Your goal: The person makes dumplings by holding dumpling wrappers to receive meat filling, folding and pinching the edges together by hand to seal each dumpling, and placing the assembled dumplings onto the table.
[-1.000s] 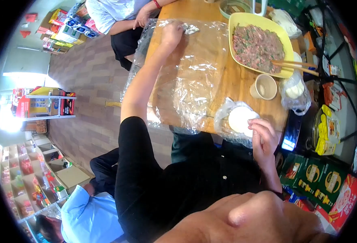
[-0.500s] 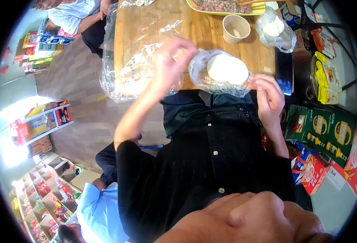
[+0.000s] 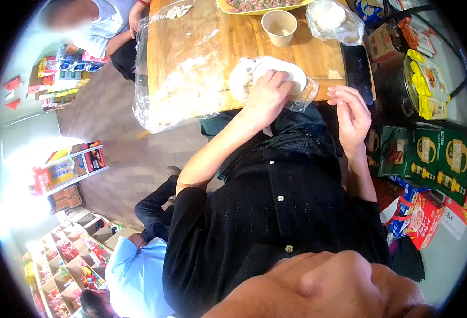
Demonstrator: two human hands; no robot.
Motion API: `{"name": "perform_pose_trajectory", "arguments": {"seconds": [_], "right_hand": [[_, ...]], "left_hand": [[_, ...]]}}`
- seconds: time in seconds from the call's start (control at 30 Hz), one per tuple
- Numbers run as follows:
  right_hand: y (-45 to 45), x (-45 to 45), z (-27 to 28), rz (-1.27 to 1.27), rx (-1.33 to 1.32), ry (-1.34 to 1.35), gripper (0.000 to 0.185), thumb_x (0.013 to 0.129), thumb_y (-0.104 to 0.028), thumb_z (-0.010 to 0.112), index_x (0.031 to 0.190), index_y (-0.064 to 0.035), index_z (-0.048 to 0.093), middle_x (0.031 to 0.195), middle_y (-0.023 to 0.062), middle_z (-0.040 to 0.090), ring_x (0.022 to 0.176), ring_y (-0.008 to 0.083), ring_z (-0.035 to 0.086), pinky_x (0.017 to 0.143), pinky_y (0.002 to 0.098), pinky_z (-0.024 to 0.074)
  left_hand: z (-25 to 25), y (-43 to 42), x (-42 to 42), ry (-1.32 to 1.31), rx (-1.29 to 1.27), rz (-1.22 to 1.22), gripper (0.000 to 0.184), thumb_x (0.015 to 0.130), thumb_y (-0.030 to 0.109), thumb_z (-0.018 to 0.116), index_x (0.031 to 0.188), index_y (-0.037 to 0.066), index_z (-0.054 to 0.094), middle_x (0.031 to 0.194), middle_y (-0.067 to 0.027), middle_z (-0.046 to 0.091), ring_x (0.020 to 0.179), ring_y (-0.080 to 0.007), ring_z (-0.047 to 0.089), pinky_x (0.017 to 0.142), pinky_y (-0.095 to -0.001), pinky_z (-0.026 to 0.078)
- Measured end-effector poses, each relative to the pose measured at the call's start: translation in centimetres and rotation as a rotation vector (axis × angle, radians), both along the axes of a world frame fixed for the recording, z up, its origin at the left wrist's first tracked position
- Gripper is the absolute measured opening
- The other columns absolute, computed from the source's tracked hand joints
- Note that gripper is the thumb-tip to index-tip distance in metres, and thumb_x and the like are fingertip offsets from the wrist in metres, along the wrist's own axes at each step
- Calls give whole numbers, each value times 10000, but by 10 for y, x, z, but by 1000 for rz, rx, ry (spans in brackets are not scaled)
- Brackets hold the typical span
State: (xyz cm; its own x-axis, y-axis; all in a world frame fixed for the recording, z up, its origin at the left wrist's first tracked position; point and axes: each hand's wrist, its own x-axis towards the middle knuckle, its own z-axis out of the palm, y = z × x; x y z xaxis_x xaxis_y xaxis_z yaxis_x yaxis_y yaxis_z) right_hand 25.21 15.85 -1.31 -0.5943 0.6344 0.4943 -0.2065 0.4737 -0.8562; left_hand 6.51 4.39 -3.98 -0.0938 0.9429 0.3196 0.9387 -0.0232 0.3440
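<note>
My left hand reaches over white round dumpling wrappers lying on a clear plastic bag near the table's front edge. Its fingers are bent together and pinch at a wrapper; the fingertips are partly hidden. More white shows left of the hand, on the crumpled plastic. My right hand is raised just right of the bag, apart from it, fingers loosely curved and nothing visible in them. Beyond the wrappers stands a paper cup, and a second plastic bag holds something white and round.
A yellow dish of minced filling sits at the far edge. A dark phone lies at the table's right edge. Clear plastic film covers the left side, with small white pieces behind. Two people sit at the left; boxes stand right.
My left hand has come down and rightward from above the film onto the wrappers. My right hand has left the bag's edge. The view has shifted slightly.
</note>
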Motion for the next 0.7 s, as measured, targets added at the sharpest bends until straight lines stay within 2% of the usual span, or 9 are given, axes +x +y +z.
{"name": "perform_pose_trajectory", "arguments": {"seconds": [0.27, 0.4, 0.47, 0.6, 0.67, 0.7], "right_hand": [[2, 11, -9, 3, -109, -44, 170, 892, 78, 487, 1004, 41, 609, 1024, 131, 619, 876, 169, 616, 720, 266, 527], [4, 8, -18, 30, -128, -99, 162, 892, 65, 502, 1010, 42, 610, 1020, 116, 617, 881, 152, 613, 727, 259, 525], [2, 5, -22, 39, -199, -190, 158, 890, 55, 516, 1017, 45, 610, 1010, 103, 612, 886, 136, 609, 733, 251, 524], [0, -1, -32, 107, -374, -122, 163, 912, 38, 512, 1043, 38, 609, 1011, 80, 608, 895, 130, 604, 733, 247, 521], [0, -4, -42, 139, -536, -95, 171, 925, 27, 497, 1057, 37, 605, 1006, 85, 618, 904, 130, 600, 736, 250, 517], [0, -7, -39, 188, -564, -96, 189, 942, -8, 488, 1095, 29, 592, 1006, 89, 628, 900, 137, 605, 747, 262, 515]], "left_hand": [[1, 3, -3, -111, 71, -12, 345, 653, 83, 729, 985, 69, 637, 1041, -111, 592, 978, -301, 555, 847, -391, 474], [5, 6, 6, -6, 40, -4, 310, 671, 103, 717, 963, 63, 623, 1047, -114, 588, 977, -298, 555, 840, -387, 477], [4, 4, 8, 26, 1, 5, 256, 697, 127, 693, 927, 60, 602, 1044, -113, 583, 958, -296, 555, 830, -386, 480], [-4, 3, 6, 120, 41, 52, 174, 720, 131, 662, 864, 64, 591, 984, -71, 582, 901, -250, 564, 739, -343, 510], [-1, 3, 1, 41, 88, 65, 152, 720, 120, 657, 851, 65, 603, 953, -69, 593, 903, -248, 569, 727, -354, 513], [0, 5, -3, -25, 152, 86, 117, 734, 110, 650, 831, 52, 619, 857, -78, 615, 844, -262, 588, 704, -357, 512]]}}
